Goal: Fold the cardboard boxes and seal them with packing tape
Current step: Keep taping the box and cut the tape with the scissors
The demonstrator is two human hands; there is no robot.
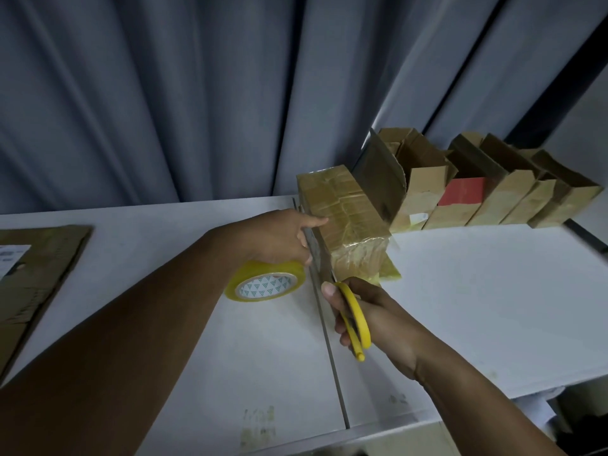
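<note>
In the centre of the frame, the left hand grips the tape roll beside the taped box, and the right hand has its fingers closed around the yellow scissors.

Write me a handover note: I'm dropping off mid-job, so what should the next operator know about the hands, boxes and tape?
Left hand: grips the yellow roll of packing tape, index finger on the small taped brown cardboard box.
Right hand: holds the yellow-handled scissors, aimed at that box's near corner.
Done: this box is closed and wrapped in tape.
Left: probably cut the tape free; the row of open brown cardboard boxes at back right is unsealed; the flattened cardboard sheet on the left is unfolded.
</note>
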